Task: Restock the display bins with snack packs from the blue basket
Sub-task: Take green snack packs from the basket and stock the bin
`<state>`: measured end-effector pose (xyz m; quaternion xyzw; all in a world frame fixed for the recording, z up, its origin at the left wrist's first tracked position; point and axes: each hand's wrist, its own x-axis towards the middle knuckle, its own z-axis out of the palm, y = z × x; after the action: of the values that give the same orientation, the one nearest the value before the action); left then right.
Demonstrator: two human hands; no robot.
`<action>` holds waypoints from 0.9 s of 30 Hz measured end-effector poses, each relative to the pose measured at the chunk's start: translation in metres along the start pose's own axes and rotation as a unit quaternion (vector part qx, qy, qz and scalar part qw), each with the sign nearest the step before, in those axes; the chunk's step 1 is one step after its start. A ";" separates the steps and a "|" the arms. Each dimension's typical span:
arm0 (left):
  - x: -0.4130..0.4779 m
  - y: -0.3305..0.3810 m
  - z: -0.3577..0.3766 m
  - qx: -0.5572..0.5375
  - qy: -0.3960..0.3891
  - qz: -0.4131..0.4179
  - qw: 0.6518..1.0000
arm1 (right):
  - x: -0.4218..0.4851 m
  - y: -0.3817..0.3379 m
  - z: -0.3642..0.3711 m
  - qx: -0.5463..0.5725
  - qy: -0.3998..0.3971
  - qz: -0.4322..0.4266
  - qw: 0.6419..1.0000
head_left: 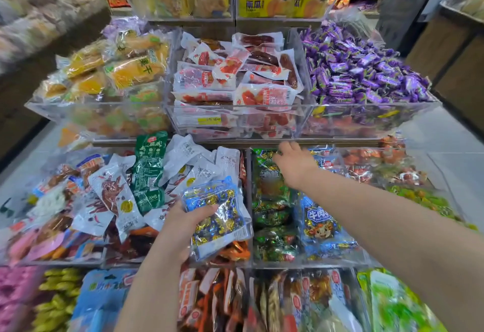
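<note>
My left hand (180, 224) grips a blue snack pack (217, 216) of gold-wrapped candies, held above the divider of the middle shelf's clear bins. My right hand (293, 164) reaches forward into the bin (262, 263) of green and blue candy packs, fingers curled down at its far end under the upper shelf; what the fingertips touch is hidden. A matching blue pack (322, 226) lies in that bin to the right of my forearm. No blue basket is in view.
Clear acrylic bins stand in tiers. The upper tier holds yellow dried fruit (117, 69), red-and-white sausage packs (235, 77) and purple candies (361, 69). White and green pouches (146, 174) fill the bin at left. More packs sit in the bottom tier.
</note>
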<state>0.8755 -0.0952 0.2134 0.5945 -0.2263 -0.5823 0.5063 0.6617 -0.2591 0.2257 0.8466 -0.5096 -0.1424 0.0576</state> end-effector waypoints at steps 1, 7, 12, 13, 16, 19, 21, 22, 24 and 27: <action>0.000 0.000 0.002 0.002 -0.001 -0.003 1.000 | 0.004 -0.002 0.000 -0.039 -0.006 -0.016 0.999; -0.002 0.000 0.003 0.012 -0.012 -0.005 1.000 | 0.014 -0.010 0.017 -0.045 -0.013 -0.037 0.998; 0.001 0.000 0.002 0.008 0.000 0.003 1.000 | 0.022 0.010 0.023 -0.046 0.048 -0.057 0.996; 0.002 -0.001 0.001 0.008 0.002 0.003 1.000 | 0.024 0.012 0.024 -0.045 0.044 -0.056 0.996; 0.002 -0.001 0.002 0.004 -0.002 0.000 1.000 | 0.028 0.010 0.027 -0.079 0.028 -0.049 0.995; 0.000 0.000 0.004 -0.024 -0.004 -0.004 1.000 | 0.032 0.008 0.032 -0.133 0.022 -0.050 0.990; -0.003 0.001 0.005 -0.055 -0.009 -0.006 0.998 | 0.034 0.007 0.030 -0.150 0.015 -0.046 0.987; -0.004 0.002 0.006 -0.063 -0.013 -0.012 0.998 | 0.033 0.006 0.028 -0.152 0.005 -0.046 0.987; -0.006 0.001 0.006 -0.069 -0.010 -0.018 0.997 | 0.027 0.003 0.018 -0.133 -0.013 -0.046 0.990; -0.009 0.001 0.006 -0.073 0.005 -0.016 0.997 | 0.005 -0.004 -0.003 0.086 0.039 -0.057 0.994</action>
<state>0.8686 -0.0902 0.2194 0.5621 -0.1707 -0.6028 0.5400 0.6681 -0.2613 0.2267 0.8812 -0.4677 -0.0679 -0.0035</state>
